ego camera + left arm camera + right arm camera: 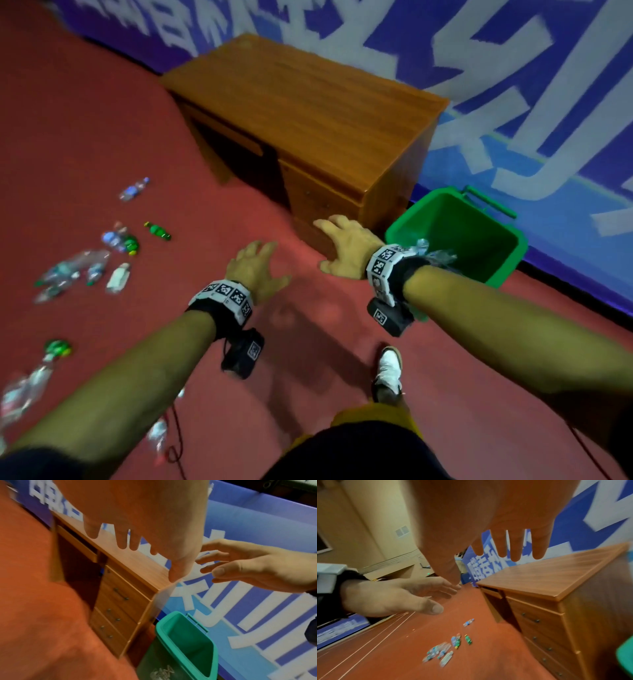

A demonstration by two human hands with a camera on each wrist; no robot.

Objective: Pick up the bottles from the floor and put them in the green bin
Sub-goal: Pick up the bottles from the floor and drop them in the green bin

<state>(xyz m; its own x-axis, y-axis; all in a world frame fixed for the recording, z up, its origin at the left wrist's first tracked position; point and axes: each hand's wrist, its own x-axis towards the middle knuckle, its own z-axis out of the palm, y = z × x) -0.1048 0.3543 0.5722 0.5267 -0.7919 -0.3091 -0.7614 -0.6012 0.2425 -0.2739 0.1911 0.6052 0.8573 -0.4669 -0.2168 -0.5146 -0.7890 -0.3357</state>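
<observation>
Several plastic bottles lie scattered on the red floor at the left: a clear blue-labelled bottle (pixel 133 189), a green bottle (pixel 157 231), a clear cluster (pixel 82 269) and more near my left elbow (pixel 24 387). The green bin (pixel 459 219) stands on the right beside the desk. Crumpled clear bottles (pixel 440 255) show at its near-left rim, behind my right wrist. My left hand (pixel 265 263) hovers over bare floor, fingers spread, holding nothing. My right hand (pixel 329 245) is spread and empty in front of the desk, left of the bin. The right wrist view shows the floor bottles (pixel 450 646) far below.
A wooden desk (pixel 308 120) with drawers stands against a blue and white banner wall (pixel 513 85), right next to the bin. My white shoe (pixel 388 371) is on the floor below my right wrist. A red cable (pixel 174 445) trails at the bottom left.
</observation>
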